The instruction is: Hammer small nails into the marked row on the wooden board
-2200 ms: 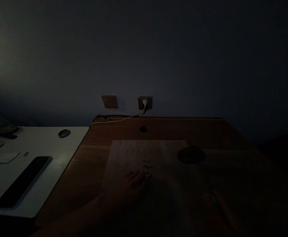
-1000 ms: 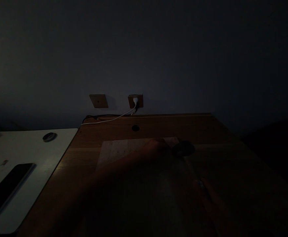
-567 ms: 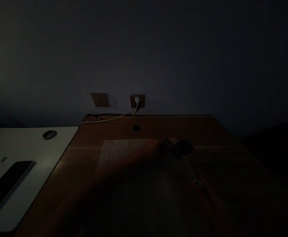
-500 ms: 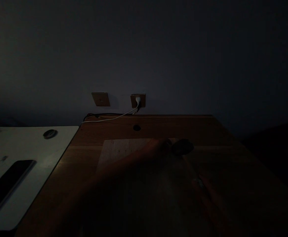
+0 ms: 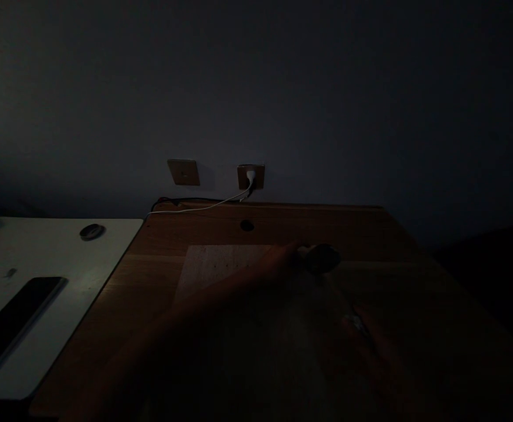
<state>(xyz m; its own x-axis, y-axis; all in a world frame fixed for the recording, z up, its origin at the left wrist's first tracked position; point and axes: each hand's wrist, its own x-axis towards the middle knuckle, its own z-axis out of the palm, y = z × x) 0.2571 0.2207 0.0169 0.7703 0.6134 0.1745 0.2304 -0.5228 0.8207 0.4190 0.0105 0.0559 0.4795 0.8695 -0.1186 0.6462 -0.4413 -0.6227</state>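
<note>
The scene is very dark. My left hand (image 5: 285, 258) reaches across a pale flat sheet or board (image 5: 201, 266) on the wooden table. Its fingers are closed at the near side of a dark, rounded object (image 5: 323, 259), whose kind I cannot make out. Lower and to the right, my right hand (image 5: 373, 340) is closed around a thin, pale, stick-like object (image 5: 337, 296) that slants up toward the dark object. Something small and shiny (image 5: 356, 322) shows by the right fingers. Shadow hides most of both hands, and whether the two objects touch is unclear.
A wooden table (image 5: 150, 275) stands against the wall, with a round dark hole (image 5: 247, 225) near its back edge. A white cable (image 5: 203, 207) runs from a wall socket (image 5: 251, 176). On a white table (image 5: 71, 305) lie a keyboard-like dark slab (image 5: 16, 325) and a dark ring (image 5: 91, 231).
The whole view has shifted slightly. My left hand and the dark object have moved a little left relative to the table. The right hand stays nearly in place.
</note>
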